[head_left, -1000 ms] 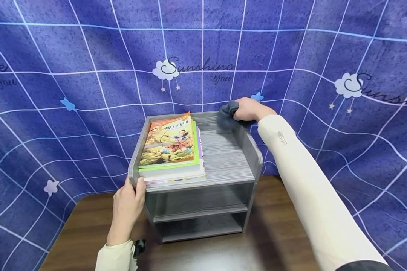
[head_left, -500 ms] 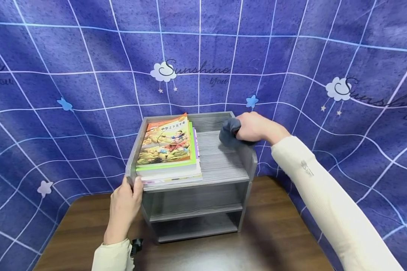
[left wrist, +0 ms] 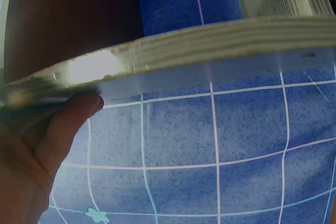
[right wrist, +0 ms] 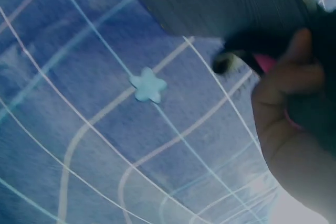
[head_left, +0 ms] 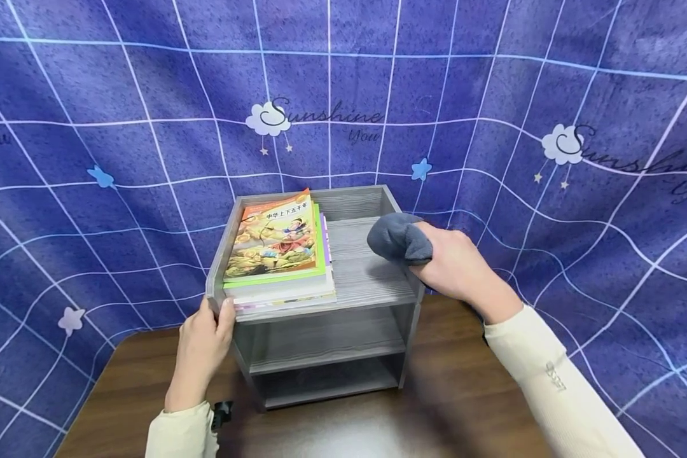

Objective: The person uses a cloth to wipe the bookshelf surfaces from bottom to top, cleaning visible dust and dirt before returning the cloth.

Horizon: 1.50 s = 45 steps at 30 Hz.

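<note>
A small grey wood-grain shelf unit (head_left: 327,340) stands on a brown table. My left hand (head_left: 201,346) grips the front corner of its left side panel, thumb on the near side; the left wrist view shows the fingers of this hand (left wrist: 42,156) at the panel's edge. In my right hand (head_left: 455,264) is a bunched dark grey-blue cloth (head_left: 397,236), held over the right side panel, which it partly hides. In the right wrist view, the fingers of that hand (right wrist: 286,90) curl round the dark cloth. A stack of books (head_left: 275,242) lies on the left of the top shelf.
Behind and around the unit hangs a blue curtain (head_left: 343,83) with white grid lines, clouds and stars. The wooden table (head_left: 469,381) spreads out in front and to both sides. Two lower shelves open toward the front.
My right hand has moved the cloth from the back right corner along the right side panel toward the front. My left hand keeps its grip on the left panel. The view has shifted slightly.
</note>
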Motion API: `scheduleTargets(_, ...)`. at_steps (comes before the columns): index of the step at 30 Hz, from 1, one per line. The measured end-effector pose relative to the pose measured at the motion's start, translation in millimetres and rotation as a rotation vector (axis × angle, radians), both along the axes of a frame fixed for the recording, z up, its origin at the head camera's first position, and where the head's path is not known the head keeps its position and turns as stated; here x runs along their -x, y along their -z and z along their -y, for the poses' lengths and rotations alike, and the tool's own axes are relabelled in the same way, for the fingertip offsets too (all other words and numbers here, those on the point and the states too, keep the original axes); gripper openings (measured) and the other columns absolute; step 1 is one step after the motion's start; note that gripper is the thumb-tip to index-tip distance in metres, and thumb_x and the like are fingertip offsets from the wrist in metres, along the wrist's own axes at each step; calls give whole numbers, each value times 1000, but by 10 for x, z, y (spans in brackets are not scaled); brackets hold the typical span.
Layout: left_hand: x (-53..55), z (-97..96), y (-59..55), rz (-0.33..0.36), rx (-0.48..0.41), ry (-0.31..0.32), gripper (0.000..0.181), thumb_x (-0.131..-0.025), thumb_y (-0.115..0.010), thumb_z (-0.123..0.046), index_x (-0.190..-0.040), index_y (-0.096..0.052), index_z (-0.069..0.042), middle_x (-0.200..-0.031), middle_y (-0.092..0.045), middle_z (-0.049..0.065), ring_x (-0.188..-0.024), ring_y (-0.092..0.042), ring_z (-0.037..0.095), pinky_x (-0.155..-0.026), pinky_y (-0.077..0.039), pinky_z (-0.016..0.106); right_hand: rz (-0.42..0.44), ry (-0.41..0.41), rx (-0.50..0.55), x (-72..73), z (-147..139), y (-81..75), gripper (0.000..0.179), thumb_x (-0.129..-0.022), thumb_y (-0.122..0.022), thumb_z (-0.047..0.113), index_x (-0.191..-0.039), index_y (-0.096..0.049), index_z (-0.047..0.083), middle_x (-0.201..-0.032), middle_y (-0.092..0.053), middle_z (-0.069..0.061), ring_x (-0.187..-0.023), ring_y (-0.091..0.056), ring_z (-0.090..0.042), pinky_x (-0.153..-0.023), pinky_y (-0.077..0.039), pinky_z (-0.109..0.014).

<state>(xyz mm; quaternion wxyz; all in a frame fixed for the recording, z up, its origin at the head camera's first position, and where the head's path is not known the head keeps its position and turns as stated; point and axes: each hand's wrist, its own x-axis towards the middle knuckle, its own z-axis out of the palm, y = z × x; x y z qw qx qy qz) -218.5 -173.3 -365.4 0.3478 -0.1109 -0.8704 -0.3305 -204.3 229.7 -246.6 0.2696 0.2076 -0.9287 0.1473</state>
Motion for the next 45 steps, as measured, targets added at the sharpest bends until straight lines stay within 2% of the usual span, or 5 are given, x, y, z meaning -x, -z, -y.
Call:
scheduleTargets(8,24,109,-20,-9,54,60,24,-98,-56,-20,-92,-55,3,-75,-62,30,-75,-60,57,-65,-42,65,-414,-132,63,-168,-13,532,57,-75,-67,11,-130,-61,-2,-131,-63,-19,-119,-62,-34,-89,-52,-51)
scheduleTargets(17,45,150,4,-16,65,86,21,-96,-59,-17,-89,-56,2,-73,-61,26,-70,-60,51,-63,-42,62,-659,-125,91,-207,-4,893,57,-77,-58,17,-131,-63,-2,-138,-59,-19,-87,-69,-38,-76,-53,-47)
scheduleTargets(27,50,133,1,-43,52,92,17,-93,-62,-14,-93,-58,3,-74,-63,28,-71,-61,53,-63,-42,64,-760,-122,118,-261,-9,1079,42,-89,-57,21,-121,-68,-3,-130,-63,-24,-65,-61,-33,-60,-49,-44)
scheduleTargets(39,44,110,-12,-27,52,85,19,-95,-60,-17,-91,-57,2,-73,-63,27,-72,-61,53,-63,-43,62,-777,-97,103,-357,30,1252,39,-90,-56,20,-119,-69,-3,-126,-65,-24,-62,-57,-32,-56,-46,-43)
scheduleTargets(45,52,110,-13,-22,50,82,20,-95,-59,-16,-91,-57,3,-75,-63,29,-72,-60,54,-64,-42,63,-734,-100,119,-394,35,1366,41,-92,-56,23,-120,-69,-4,-126,-65,-24,-63,-59,-32,-57,-48,-43)
